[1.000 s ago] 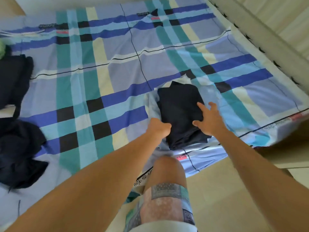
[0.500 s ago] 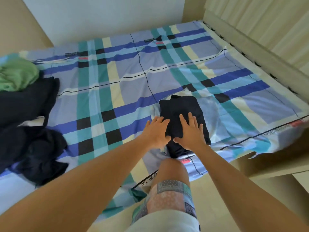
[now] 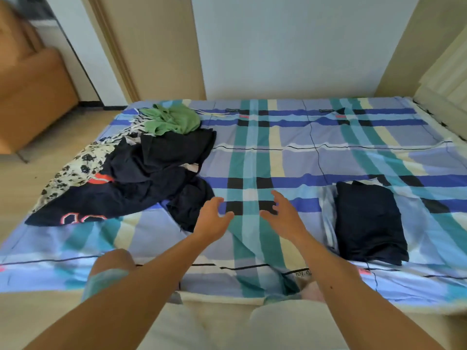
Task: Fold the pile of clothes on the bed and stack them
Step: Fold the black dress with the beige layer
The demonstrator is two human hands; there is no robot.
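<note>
Unfolded pile of clothes (image 3: 151,170) is lying in a heap on the left part of the bed (image 3: 278,137), on the plaid sheet; mostly dark garments, with a green garment (image 3: 171,120) sitting at the far end, a floral garment (image 3: 78,162) spilling out at the left edge, and red-and-white lettering showing on the nearest dark piece; folded stack (image 3: 366,221) is resting near the front right of the bed, a dark folded garment lying squarely on a pale blue one (image 3: 327,213); left hand (image 3: 212,218) and right hand (image 3: 283,215) are hovering between pile and stack, fingers spread and loosely curved, gripping nothing; left hand is sitting just beside the pile's nearest dark edge, contact not determinable; half a second ago both palms were pressing flat on the folded stack; now both are lying clear of it, to its left.
</note>
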